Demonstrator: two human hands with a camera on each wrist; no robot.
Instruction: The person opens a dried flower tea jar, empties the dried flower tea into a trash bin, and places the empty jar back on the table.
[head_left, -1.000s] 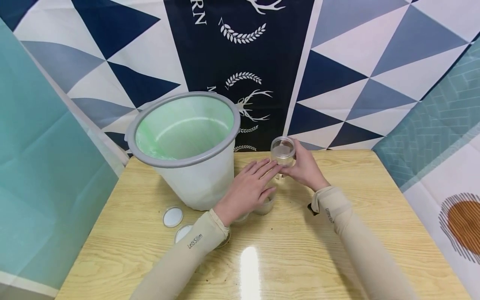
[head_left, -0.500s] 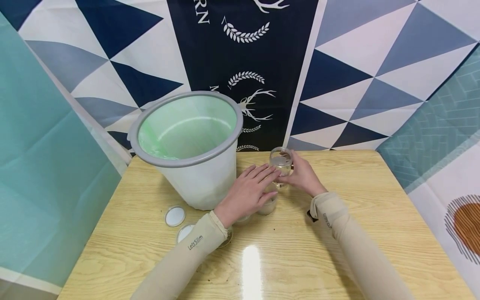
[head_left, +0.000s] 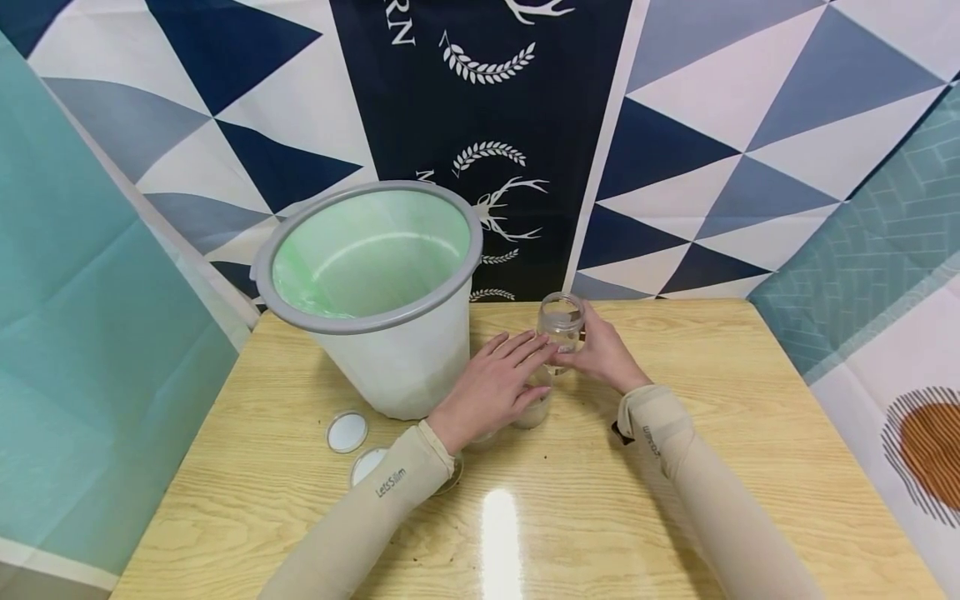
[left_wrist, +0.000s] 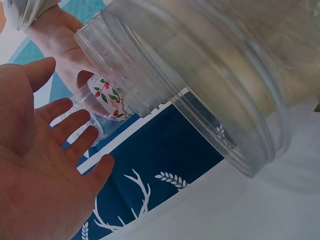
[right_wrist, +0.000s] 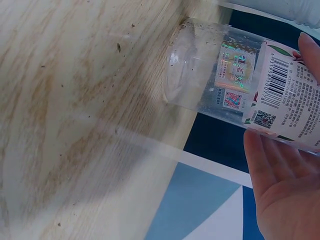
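My right hand (head_left: pixel 606 354) grips a clear plastic jar (head_left: pixel 559 321) near the table's back edge. The jar stands upright without a lid, and its flowered label with a barcode (right_wrist: pixel 275 82) shows in the right wrist view. Its base is at the tabletop; whether it touches is hard to tell. My left hand (head_left: pixel 491 387) is held flat, fingers straight, just left of that jar and above another clear jar (head_left: pixel 534 410). In the left wrist view the left palm (left_wrist: pixel 45 165) faces a large jar (left_wrist: pixel 210 70) close to the camera.
A white bucket with a grey rim (head_left: pixel 367 321) and green inside stands at the back left. Two round white lids, one (head_left: pixel 347 432) fully visible and one (head_left: pixel 366 467) partly covered, lie before it. More clear jars are half hidden under the left forearm. Patterned cloth hangs behind the table (head_left: pixel 637 517).
My right hand has lowered the clear jar toward the table and slightly toward me. The left hand has stayed nearly in place.
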